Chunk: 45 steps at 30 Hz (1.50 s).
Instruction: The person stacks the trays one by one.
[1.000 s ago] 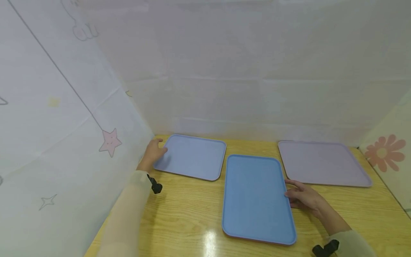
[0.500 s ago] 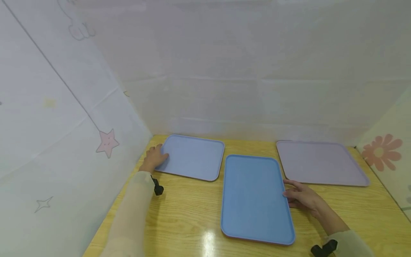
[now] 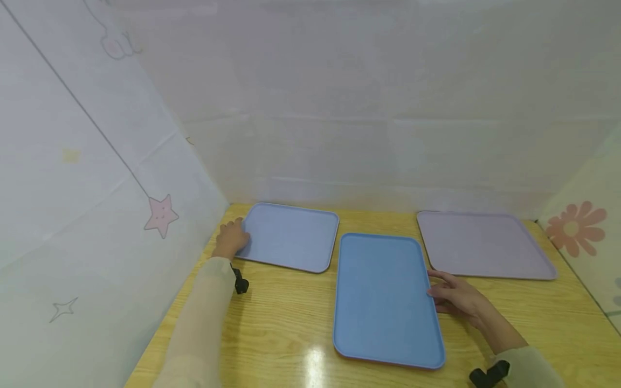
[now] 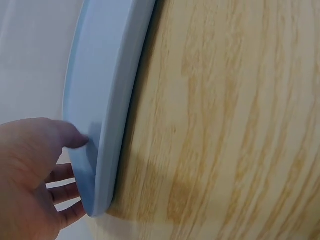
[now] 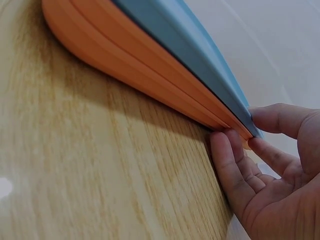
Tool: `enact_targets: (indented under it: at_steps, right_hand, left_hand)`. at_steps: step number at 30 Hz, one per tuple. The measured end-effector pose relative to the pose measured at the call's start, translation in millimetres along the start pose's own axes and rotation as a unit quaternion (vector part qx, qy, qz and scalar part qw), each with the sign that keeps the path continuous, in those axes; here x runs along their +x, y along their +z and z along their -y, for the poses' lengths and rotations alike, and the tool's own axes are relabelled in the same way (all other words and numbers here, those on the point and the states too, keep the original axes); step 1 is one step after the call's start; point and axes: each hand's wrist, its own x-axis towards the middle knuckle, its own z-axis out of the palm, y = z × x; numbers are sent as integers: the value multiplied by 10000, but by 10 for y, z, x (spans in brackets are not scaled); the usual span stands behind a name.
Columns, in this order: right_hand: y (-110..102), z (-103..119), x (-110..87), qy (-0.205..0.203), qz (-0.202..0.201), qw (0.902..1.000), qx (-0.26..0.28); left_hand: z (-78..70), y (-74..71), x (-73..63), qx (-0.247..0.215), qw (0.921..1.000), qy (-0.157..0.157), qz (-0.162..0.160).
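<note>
At the back left lies a pale blue tray. My left hand holds its left end; in the left wrist view the thumb reaches over the rim and the fingers are at the outer edge. A brighter blue tray lies lengthwise at the middle front. Beneath it, the right wrist view shows orange tray edges, apparently more than one layer. My right hand is at the right side of this stack, its thumb touching the blue edge and its fingertips against the orange edges.
A pale purple tray lies at the back right. The wooden table meets printed sheets hanging at the back, left and right. A pink star is printed on the left sheet.
My left hand has come down from a spread pose onto the left end of the pale blue tray and taken hold of it. My right hand and the trays look unmoved.
</note>
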Motion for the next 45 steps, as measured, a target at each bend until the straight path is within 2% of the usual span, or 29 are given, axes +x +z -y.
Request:
enact_targets:
  at_steps: [9, 17, 20, 23, 26, 28, 31, 33, 35, 37, 39, 40, 42, 45]
  right_hand:
    - [2, 7, -18, -50, -6, 10000, 34]
    - [3, -24, 0, -51, -54, 10000, -18]
    - [5, -20, -1, -70, -77, 9999, -51]
    - [6, -13, -3, -72, -59, 9999, -53]
    - [7, -6, -11, -37, -35, 10000, -49]
    - [9, -3, -15, -20, -34, 10000, -33]
    - [9, 2, -21, -59, -10, 10000, -33]
    - [12, 2, -26, -89, -8, 10000, -36]
    - [17, 2, -29, -108, -7, 9999, -43]
    - [23, 2, -30, -100, -26, 9999, -49]
    - [23, 0, -25, -83, -41, 9999, -52]
    - [22, 0, -21, -71, -46, 9999, -56]
    - [20, -2, -14, -63, -61, 9999, -70]
    - [18, -5, -10, -51, -62, 9999, -60]
  left_hand:
    - [-51, -45, -22, 215, 9993, 257, -173]
    - [2, -30, -36, -164, 9992, 220, -303]
    - [61, -50, -7, -366, 9990, 162, -192]
    - [141, -84, 33, -571, 9983, 114, 36]
    - [211, -124, 53, -970, 9947, 2, 348]
    - [251, -147, 53, -1238, 9910, -73, 504]
    - [285, -197, 22, -1904, 9776, -272, 850]
    - [297, -241, -14, -2393, 9642, -388, 1078]
    - [298, -296, -53, -2970, 9444, -553, 1297]
    - [296, -347, -88, -3363, 9287, -660, 1420]
    - [287, -391, -114, -3609, 9186, -728, 1436]
    - [282, -411, -121, -3675, 9161, -749, 1416]
    - [273, -449, -127, -3701, 9160, -735, 1367]
    - [265, -513, -137, -3580, 9224, -684, 1278]
